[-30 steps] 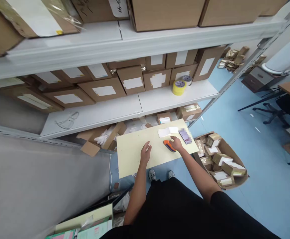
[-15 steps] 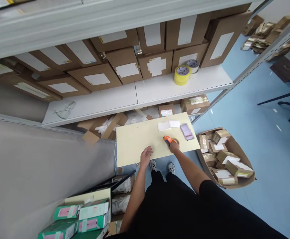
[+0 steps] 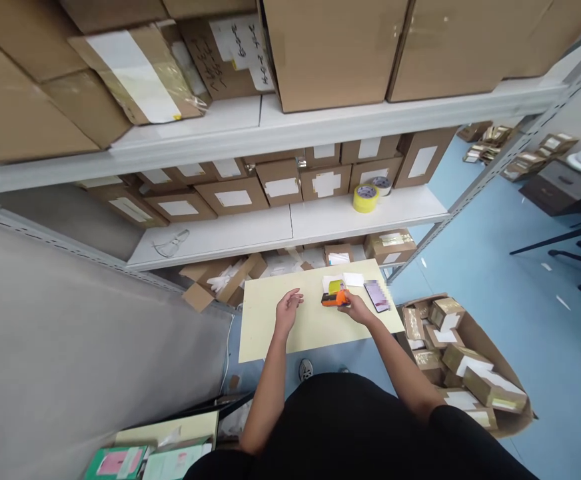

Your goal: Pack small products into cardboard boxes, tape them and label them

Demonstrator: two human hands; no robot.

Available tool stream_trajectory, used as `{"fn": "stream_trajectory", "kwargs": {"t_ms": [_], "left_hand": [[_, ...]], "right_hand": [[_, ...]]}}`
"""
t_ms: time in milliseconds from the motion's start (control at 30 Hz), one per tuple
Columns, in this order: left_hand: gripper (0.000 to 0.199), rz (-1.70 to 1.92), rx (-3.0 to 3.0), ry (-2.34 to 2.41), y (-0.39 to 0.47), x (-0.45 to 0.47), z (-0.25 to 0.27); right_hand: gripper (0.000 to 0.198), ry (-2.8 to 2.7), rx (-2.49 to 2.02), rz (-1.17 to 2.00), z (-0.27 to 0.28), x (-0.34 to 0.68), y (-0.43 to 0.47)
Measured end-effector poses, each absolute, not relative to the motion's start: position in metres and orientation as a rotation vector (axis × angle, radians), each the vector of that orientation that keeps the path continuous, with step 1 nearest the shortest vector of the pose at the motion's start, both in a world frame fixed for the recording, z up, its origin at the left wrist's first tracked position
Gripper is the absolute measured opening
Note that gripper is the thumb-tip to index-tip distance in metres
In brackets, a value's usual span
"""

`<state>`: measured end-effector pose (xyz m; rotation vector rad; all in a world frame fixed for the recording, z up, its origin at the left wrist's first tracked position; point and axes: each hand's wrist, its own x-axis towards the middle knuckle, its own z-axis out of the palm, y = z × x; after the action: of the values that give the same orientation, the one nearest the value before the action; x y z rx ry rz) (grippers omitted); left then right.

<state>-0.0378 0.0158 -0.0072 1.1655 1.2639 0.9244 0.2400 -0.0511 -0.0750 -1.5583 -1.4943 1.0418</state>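
My right hand (image 3: 355, 308) grips an orange tape dispenser (image 3: 331, 299) with a yellow roll in it, held over the pale yellow tabletop (image 3: 265, 323). My left hand (image 3: 288, 312) hovers above the same surface, to the left of the dispenser, its fingers spread and holding nothing. Behind the dispenser lie white papers (image 3: 353, 279), partly covered by it. A phone (image 3: 377, 296), blurred in part, rests on the table to the right of my right hand.
A metal shelf (image 3: 250, 235) stands behind the table, with brown boxes, a yellow tape roll (image 3: 365, 199) and clear safety glasses (image 3: 171, 244). On the floor at right sits a large carton (image 3: 513, 373) of small boxes. Green boxes (image 3: 116, 462) lie at lower left.
My view has tilted up, showing the upper shelf. My right hand has turned the tape dispenser, so its yellow roll now faces the papers. My left hand stays empty.
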Motion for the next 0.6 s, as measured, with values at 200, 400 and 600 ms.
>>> {"fn": "stream_trajectory", "kwargs": {"t_ms": [200,400,600], "left_hand": [[0.035,0.878,1.627,1.031,0.017,-0.046,0.084],[0.022,0.703,2.08,0.817,0.01,-0.06,0.134],[0.021,0.714,2.196,0.749,0.011,-0.079,0.139]], "right_hand": [[0.018,-1.538,-1.332,0.928,-0.017,0.211,-0.047],[0.011,-1.618,-1.266,0.814,0.024,0.187,-0.036],[0.007,-1.688,-1.274,0.641,0.048,0.17,-0.032]]}}
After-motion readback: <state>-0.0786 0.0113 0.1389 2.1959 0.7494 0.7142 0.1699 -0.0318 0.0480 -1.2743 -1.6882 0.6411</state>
